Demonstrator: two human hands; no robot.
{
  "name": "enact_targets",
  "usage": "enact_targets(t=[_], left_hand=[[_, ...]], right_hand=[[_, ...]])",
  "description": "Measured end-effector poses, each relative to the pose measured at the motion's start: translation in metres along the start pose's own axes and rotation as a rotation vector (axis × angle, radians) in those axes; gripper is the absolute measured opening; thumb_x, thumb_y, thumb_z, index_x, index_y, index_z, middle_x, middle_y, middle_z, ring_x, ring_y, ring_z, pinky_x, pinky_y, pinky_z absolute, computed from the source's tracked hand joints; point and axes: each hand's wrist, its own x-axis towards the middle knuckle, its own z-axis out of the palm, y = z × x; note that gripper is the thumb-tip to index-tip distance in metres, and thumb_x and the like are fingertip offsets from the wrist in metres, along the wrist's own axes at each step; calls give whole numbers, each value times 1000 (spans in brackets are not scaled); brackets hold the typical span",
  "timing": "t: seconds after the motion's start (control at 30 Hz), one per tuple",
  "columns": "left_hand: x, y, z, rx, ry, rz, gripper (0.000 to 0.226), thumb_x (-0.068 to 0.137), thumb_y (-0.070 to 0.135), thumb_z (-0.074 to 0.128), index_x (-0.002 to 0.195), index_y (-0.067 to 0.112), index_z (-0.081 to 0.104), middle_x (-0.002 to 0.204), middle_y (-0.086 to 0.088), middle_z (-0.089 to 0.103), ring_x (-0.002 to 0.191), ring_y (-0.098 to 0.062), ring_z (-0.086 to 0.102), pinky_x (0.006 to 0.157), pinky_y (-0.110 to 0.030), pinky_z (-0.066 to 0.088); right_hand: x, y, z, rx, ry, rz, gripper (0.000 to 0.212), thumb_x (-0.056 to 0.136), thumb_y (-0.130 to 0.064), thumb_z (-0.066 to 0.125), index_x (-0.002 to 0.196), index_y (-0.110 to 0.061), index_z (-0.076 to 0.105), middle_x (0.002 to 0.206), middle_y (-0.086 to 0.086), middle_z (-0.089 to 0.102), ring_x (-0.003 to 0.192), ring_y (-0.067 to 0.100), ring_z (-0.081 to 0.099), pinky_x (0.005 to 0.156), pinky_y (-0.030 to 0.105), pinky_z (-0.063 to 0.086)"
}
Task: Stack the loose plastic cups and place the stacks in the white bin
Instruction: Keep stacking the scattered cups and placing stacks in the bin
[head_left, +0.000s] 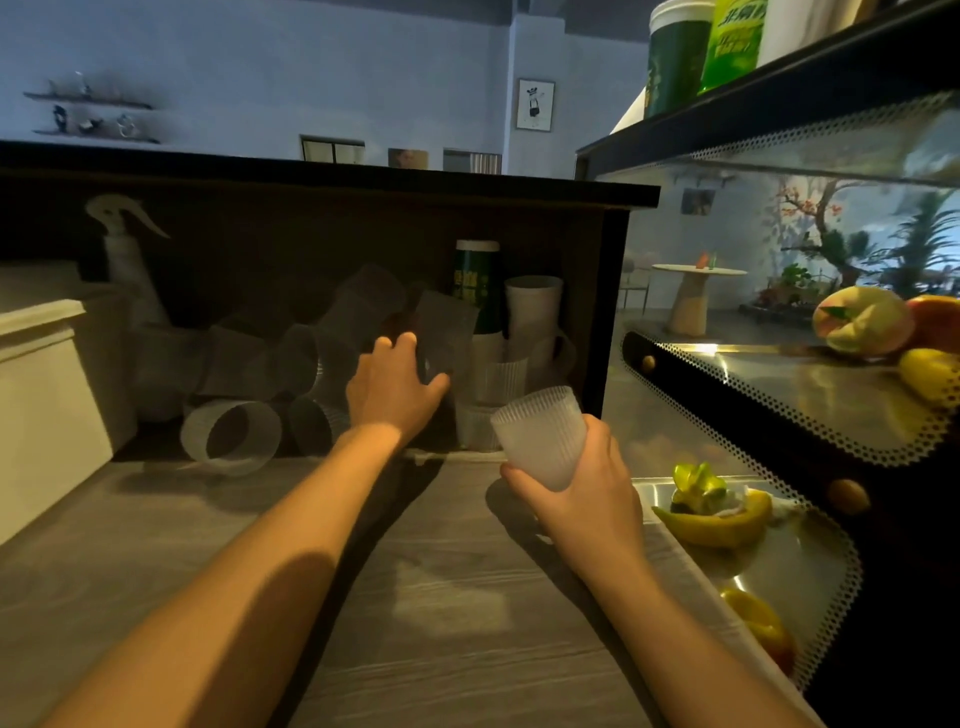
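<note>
Under the dark counter overhang at the worktop's (441, 597) back edge, my left hand (393, 387) pinches a clear cup (444, 332). My right hand (582, 493) wraps a ribbed cup (540, 436) mid-wall; both look light, thin and crushable, so I'd grip gently.

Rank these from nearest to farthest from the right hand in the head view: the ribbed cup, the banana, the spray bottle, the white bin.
1. Ribbed cup: in the right hand's grip.
2. Banana: just right of it, on the metal tray.
3. Spray bottle: far left, back under the counter.
4. White bin: at the left edge, a little beyond the bottle.
</note>
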Motion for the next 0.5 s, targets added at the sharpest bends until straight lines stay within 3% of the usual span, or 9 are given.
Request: enact_targets(t=[0.33, 0.5], left_hand=[[-6, -10, 5, 342, 119, 110, 65, 83, 61, 62, 125, 13, 53, 119, -11, 61, 113, -33, 48, 87, -40, 41], [-12, -9, -14, 270, 160, 19, 67, 78, 75, 56, 120, 23, 55, 119, -1, 61, 113, -26, 48, 87, -39, 38]], right_hand=[[0, -3, -3, -1, -26, -1, 79, 71, -58, 73, 131, -26, 33, 111, -9, 41, 102, 13, 46, 80, 37, 49], [-2, -7, -3, -40, -66, -46, 79, 71, -59, 73, 131, -26, 33, 112, -8, 43, 100, 13, 46, 76, 33, 45]])
